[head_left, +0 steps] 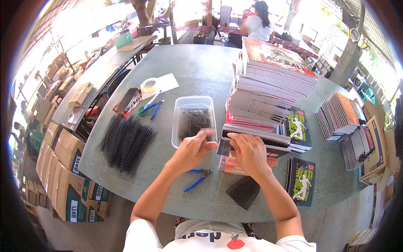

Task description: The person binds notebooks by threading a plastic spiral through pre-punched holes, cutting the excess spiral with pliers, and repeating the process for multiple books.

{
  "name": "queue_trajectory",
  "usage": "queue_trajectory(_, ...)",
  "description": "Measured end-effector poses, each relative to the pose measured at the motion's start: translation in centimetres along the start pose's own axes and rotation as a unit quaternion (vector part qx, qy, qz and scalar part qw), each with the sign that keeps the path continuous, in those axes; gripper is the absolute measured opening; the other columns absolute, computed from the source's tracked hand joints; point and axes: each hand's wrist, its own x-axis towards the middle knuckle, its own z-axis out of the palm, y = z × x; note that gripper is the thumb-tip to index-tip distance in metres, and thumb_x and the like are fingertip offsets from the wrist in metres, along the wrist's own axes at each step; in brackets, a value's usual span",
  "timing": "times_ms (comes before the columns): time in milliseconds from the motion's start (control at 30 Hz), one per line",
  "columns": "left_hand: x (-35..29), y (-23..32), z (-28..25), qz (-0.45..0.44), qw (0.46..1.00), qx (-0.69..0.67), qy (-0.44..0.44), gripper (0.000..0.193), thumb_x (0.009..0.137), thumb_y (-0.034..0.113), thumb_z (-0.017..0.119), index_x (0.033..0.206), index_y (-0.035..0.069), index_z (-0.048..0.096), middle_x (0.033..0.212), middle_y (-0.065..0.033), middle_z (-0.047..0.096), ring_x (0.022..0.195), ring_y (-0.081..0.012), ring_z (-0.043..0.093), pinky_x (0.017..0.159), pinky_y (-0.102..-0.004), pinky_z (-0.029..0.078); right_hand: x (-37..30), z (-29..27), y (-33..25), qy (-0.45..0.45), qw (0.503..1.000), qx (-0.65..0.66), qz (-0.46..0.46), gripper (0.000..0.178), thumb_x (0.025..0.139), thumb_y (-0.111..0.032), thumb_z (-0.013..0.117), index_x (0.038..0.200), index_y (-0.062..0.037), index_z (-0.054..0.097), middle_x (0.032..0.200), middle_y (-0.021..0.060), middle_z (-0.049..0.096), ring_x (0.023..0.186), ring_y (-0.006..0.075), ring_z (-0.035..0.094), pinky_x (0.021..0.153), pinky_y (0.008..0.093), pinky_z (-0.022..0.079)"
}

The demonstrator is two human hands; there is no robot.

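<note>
My right hand (pixel 247 153) is closed on the near edge of a dark-covered notebook (pixel 277 149), beside a tall stack of white-paged notebooks (pixel 256 101). My left hand (pixel 194 148) is raised at the near right corner of a clear plastic tub (pixel 174 126), its fingers bent and blurred. Whether anything is between them I cannot make out. Inside the tub lie black spiral binding coils (pixel 195 122). Below my left hand rest blue-handled pliers (pixel 197 180). A dark flat piece (pixel 243 192) lies near my right forearm.
Left on the table are a pile of long black coils (pixel 128 145), green-handled scissors (pixel 145 110), a tape roll (pixel 149 85) and a dark phone-like object (pixel 128 101). Green-and-black notebooks (pixel 300 182) lie right. Cardboard boxes (pixel 69 189) stand beside the table; a person (pixel 260 25) sits beyond.
</note>
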Motion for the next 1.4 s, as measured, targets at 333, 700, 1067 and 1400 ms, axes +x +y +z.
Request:
queue_trajectory(333,1.0,0.9,-2.2,0.011,0.990,0.135,-0.031,0.014,0.084,0.013,0.062,0.095,0.004,0.062,0.076,-0.0118,0.062,0.070,-0.0234,0.062,0.063,-0.0324,0.048,0.8,0.1,-0.3,-0.031,0.999,0.015,0.013,0.015,0.080,-0.015,0.062,0.094,-0.0117,0.058,0.073,0.0028,0.062,0.074,0.0222,0.060,0.066,0.0361,0.041)
queue_trajectory(700,0.7,1.9,3.1,0.309,0.920,0.192,0.145,0.015,0.075,-0.002,0.061,0.089,0.004,0.058,0.072,-0.0089,0.056,0.060,-0.0283,0.057,0.055,-0.0379,0.046,0.6,1.7,0.9,0.055,0.996,0.062,-0.032,0.029,0.076,-0.011,0.066,0.104,-0.0124,0.059,0.082,0.0046,0.064,0.075,0.0252,0.060,0.065,0.0365,0.045)
queue_trajectory(1067,-5.7,-1.8,17.4,0.063,0.986,0.136,-0.070,0.048,0.077,0.015,0.067,0.120,0.004,0.048,0.087,-0.0143,0.061,0.099,-0.0341,0.056,0.070,-0.0418,0.051,0.6,2.4,-0.4,0.051,0.996,0.063,-0.038,0.014,0.080,-0.016,0.064,0.092,-0.0109,0.058,0.085,0.0067,0.060,0.081,0.0255,0.058,0.074,0.0355,0.045)
queue_trajectory(1400,-0.6,2.1,2.5,0.175,0.926,0.279,0.182,0.027,0.075,0.009,0.069,0.102,0.009,0.067,0.089,-0.0110,0.062,0.085,-0.0262,0.056,0.078,-0.0369,0.045,-3.5,-3.0,2.8,0.058,0.997,-0.031,0.039,0.016,0.078,-0.020,0.067,0.091,-0.0114,0.064,0.075,0.0020,0.063,0.070,0.0211,0.059,0.064,0.0342,0.042)
